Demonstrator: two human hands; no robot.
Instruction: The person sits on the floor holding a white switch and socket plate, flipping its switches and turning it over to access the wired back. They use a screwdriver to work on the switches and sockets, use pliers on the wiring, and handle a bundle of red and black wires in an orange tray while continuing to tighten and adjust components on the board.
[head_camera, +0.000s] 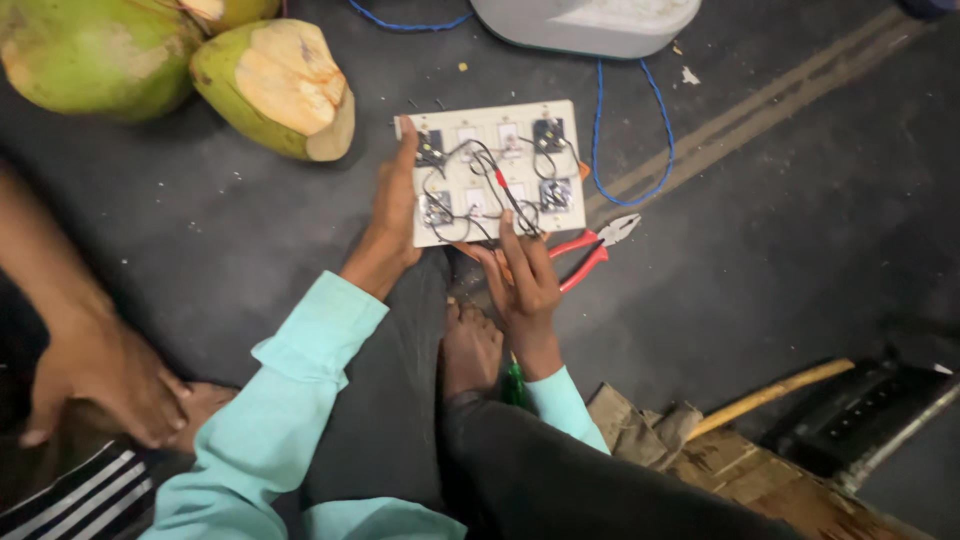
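A white rectangular switchboard panel (497, 118) lies back side up on the dark floor, with several switch and socket backs joined by black and red wires (490, 175). My left hand (393, 215) grips its left edge, thumb on top near a socket. At the panel's lower edge, my right hand (522, 280) has its fingers on the wires. Red-handled pliers (592, 248) lie just right of that hand. A green-handled screwdriver (514, 385) shows under my right wrist.
Cut green coconuts (275, 85) sit at the upper left. A blue cable (640, 150) runs from a grey appliance (585, 25) at the top. Another person's hand (95, 375) rests at the left. Cardboard (700, 450) and a wooden stick (770, 395) lie at the lower right.
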